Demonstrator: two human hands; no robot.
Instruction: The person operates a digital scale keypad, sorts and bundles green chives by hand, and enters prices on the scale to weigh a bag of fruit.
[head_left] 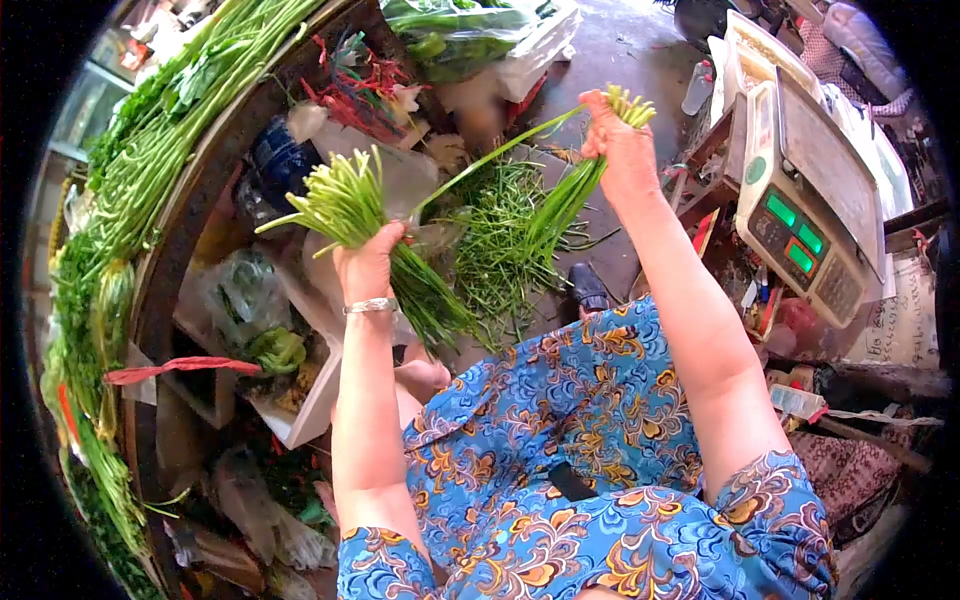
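Note:
My left hand point(368, 264) is closed round a thick bunch of green vegetable stalks point(345, 200). Their pale cut ends fan out above the fist, and the darker thin ends hang below it. In my right hand point(622, 150), raised higher, is a slimmer bunch of the same stalks point(568, 200), with its cut ends poking out past the fingers. One long stalk point(500, 152) stretches between the two hands. Beneath them a loose heap of thin green stalks point(505, 235) lies on the floor. Both sets of fingers are wrapped tight, so the inner stalks are hidden.
A digital scale point(810, 200) with lit green figures stands at right. Along the left, a curved shelf edge point(160, 250) carries long leafy greens point(110, 260). Red strips point(360, 90) lie at upper left, and a white foam box point(310, 390) is below. A bagged vegetable point(460, 40) sits at the top.

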